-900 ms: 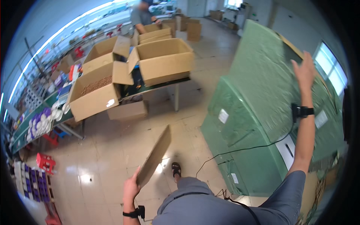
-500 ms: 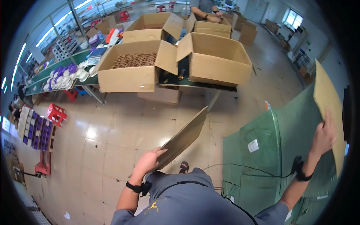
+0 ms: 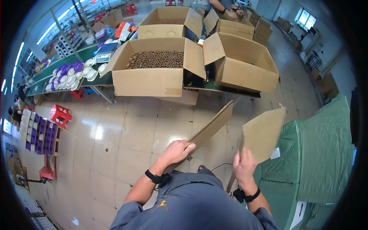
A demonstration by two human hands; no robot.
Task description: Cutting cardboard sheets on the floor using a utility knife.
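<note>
above the tiled floor | left hand (image 3: 177,150) grips long cardboard sheet (image 3: 210,128) | right hand (image 3: 244,165) grips flat brown cardboard piece (image 3: 263,132)

Bright, even indoor light. Ceiling tube lights (image 3: 46,36) streak along upper left of frame; daylight from window (image 3: 304,17) upper right, blown out. Glare patches on glossy floor tiles (image 3: 103,132) left of centre. Shadows soft, faint. Strong fisheye: straight edges bow toward rim, black vignette at corners. Centre sharp, periphery slightly soft, no marked motion blur.
</note>
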